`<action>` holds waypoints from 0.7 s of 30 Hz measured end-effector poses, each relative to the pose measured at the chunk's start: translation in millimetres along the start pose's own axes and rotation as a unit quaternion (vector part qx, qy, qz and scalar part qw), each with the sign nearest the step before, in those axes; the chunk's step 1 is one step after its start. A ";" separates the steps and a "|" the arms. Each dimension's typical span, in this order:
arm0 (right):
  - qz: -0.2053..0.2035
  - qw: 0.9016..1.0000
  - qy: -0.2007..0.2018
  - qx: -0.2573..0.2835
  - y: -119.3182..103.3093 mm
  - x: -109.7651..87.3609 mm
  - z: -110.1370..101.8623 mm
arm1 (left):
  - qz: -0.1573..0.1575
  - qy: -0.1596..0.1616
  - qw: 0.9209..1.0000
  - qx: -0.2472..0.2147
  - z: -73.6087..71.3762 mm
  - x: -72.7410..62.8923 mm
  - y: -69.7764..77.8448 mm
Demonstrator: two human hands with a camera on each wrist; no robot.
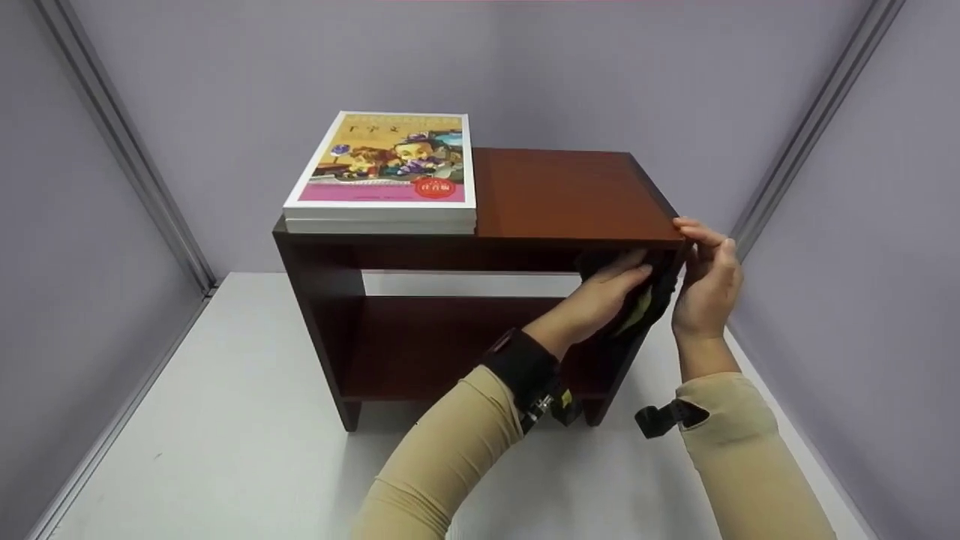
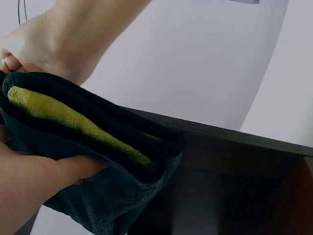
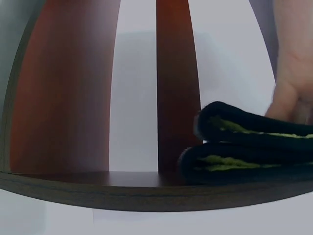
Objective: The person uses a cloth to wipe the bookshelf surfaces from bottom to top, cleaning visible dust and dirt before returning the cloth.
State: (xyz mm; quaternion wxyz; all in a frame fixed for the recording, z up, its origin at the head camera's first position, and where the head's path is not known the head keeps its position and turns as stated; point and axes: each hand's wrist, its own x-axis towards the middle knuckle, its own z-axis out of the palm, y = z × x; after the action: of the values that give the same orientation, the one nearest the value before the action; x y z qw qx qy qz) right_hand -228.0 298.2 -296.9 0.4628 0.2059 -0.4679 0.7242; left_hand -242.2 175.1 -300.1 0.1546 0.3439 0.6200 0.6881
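A folded dark towel [image 1: 661,294] with a yellow-green inner side lies against the right side panel of a reddish-brown wooden shelf [image 1: 562,195], under its top board. My left hand [image 1: 592,301] reaches in from the front and grips the towel, its thumb on the near face. In the left wrist view, that thumb [image 2: 80,166] presses the towel [image 2: 112,191] below its folded edge. Outside the panel, my right hand [image 1: 709,289] holds the front right corner of the shelf, fingertips over the top edge. The right wrist view shows the towel's folds [image 3: 234,152] along the panel edge [image 3: 122,196].
Several stacked books [image 1: 382,169] with a colourful cover lie on the left half of the shelf top. A lower board [image 1: 442,337] spans the shelf between its side panels. The shelf stands on a white surface [image 1: 225,420], with grey partition walls [image 1: 525,75] around it.
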 end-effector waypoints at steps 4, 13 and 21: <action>-0.009 1.000 0.003 0.006 -2.6 1.7 -1.1 | 0.061 0.002 0.995 0.073 2.1 2.3 1.8; 0.027 0.999 0.031 0.013 -2.9 0.3 5.8 | 0.044 -0.008 0.996 0.076 -0.9 -3.1 -14.6; 0.027 0.999 0.040 0.025 0.0 -1.4 4.7 | 0.021 0.015 0.995 0.098 2.7 -17.5 -54.4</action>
State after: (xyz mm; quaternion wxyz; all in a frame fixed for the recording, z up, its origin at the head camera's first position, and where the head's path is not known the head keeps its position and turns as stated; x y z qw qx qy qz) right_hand -227.9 293.3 -295.7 0.4562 0.1759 -0.4365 0.7553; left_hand -239.6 175.9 -357.3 0.0967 0.3599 0.6796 0.6319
